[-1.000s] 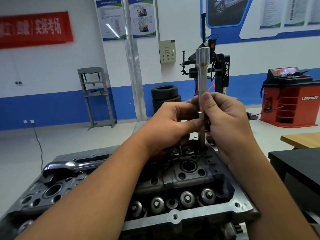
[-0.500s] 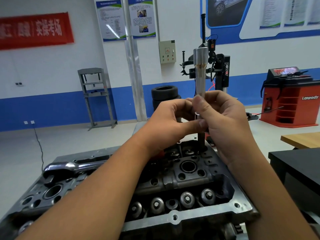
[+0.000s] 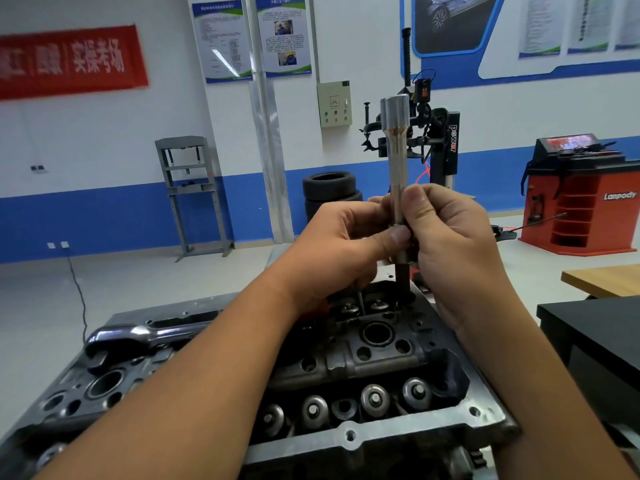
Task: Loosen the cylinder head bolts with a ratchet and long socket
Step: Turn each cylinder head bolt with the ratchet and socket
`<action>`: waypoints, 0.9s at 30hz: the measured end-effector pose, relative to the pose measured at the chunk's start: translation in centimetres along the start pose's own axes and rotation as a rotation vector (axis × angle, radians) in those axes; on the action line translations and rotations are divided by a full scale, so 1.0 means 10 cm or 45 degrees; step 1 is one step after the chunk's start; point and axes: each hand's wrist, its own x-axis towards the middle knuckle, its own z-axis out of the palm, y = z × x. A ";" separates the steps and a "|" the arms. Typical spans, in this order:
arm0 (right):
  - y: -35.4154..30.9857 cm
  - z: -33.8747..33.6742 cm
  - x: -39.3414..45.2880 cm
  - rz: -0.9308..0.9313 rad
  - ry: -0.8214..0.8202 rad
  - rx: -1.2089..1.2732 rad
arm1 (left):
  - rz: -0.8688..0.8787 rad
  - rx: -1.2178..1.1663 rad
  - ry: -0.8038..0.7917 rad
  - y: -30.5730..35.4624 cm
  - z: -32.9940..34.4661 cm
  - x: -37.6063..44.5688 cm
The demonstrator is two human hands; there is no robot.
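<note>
The workshop's white and blue wall [image 3: 104, 168] carried a red banner [image 3: 65, 60] with white Chinese characters, too blurred to read with certainty, and two posters [image 3: 254, 38] whose small print could not be made out. Against that wall stood a black tyre changer [image 3: 446, 143] marked "power" down its column, and to the right an orange wheel balancer [image 3: 581, 199] lettered "Lanpody", with a stack of tyres [image 3: 330, 192] between the posters' pillar and the changer. In the foreground lay the cylinder head [image 3: 363, 368], dark and oily, its valve springs in a row along the near edge. A chrome ratchet [image 3: 138, 336] rested on the head's left part, untouched, well apart from both hands. The long socket [image 3: 396, 161] stood upright over the far right corner of the head, its wider drive end uppermost and a thinner dark shaft running from its lower end down into a hole in the head. The left hand [image 3: 339, 247] pinched the socket's lower part, thumb pressed against it, and the right hand [image 3: 453, 237] gripped it from the other side, thumb and fingers curled around the shaft.
</note>
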 end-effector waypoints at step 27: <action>-0.02 0.02 -0.02 -0.013 0.041 0.032 | 0.025 0.102 0.113 0.02 0.03 0.00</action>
